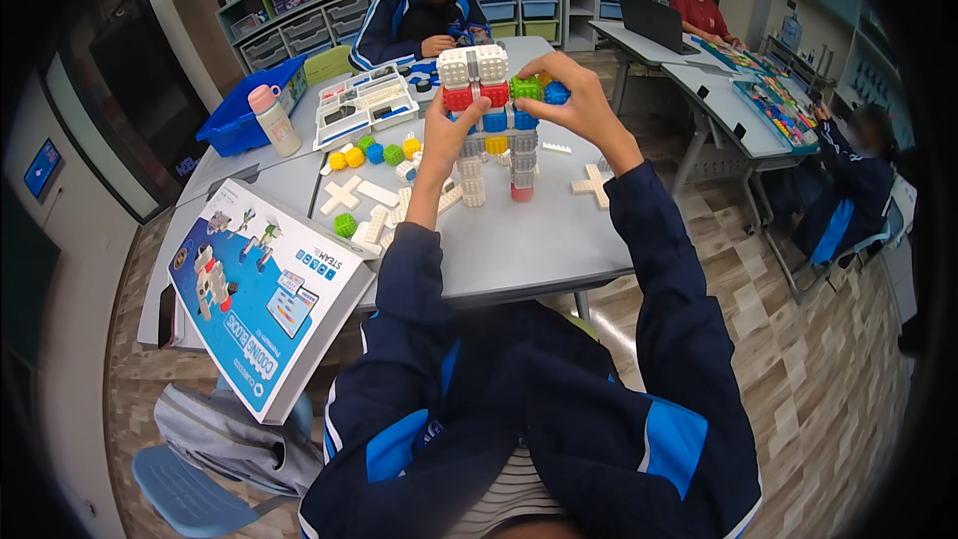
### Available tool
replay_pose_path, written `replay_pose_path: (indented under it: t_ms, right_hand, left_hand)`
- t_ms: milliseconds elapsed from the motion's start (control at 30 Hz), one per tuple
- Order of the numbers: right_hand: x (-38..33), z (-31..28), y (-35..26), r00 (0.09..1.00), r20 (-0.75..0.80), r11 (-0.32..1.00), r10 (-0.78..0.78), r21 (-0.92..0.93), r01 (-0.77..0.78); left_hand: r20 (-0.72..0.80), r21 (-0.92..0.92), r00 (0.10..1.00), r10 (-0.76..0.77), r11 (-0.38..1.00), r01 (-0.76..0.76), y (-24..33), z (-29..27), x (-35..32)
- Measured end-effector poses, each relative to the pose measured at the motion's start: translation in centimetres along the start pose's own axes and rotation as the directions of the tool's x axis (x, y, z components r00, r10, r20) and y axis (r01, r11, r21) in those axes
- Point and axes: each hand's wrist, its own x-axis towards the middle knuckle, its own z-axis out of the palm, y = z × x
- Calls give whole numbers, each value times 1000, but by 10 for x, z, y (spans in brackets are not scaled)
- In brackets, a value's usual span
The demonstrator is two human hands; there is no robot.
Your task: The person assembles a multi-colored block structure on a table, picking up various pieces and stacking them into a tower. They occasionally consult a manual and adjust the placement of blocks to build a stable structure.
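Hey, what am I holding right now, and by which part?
A toy block figure. Your left hand grips its side around the red section; your right hand pinches the green block on the other side.

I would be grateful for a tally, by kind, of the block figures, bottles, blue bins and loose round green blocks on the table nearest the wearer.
Block figure: 1
Bottle: 1
Blue bin: 1
Loose round green blocks: 2
Total: 5
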Motion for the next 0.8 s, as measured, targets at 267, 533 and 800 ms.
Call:
replay_pose_path:
  t_ms: [267, 533, 800]
  right_hand:
    - [-2, -2, 4, 1000, 26, 1000, 11, 9, -11]
    - [-9, -26, -3, 993, 103, 995, 52, 84, -61]
    - [-90, 18, 48, 674, -191, 659, 714, 507, -555]
  left_hand:
    - [26, -88, 999, 23, 996, -21, -2, 0, -2]
    - [-39, -48, 999, 11, 999, -13, -1, 6, -1]
    - [-85, -132, 996, 0, 991, -11, -29, 7, -19]
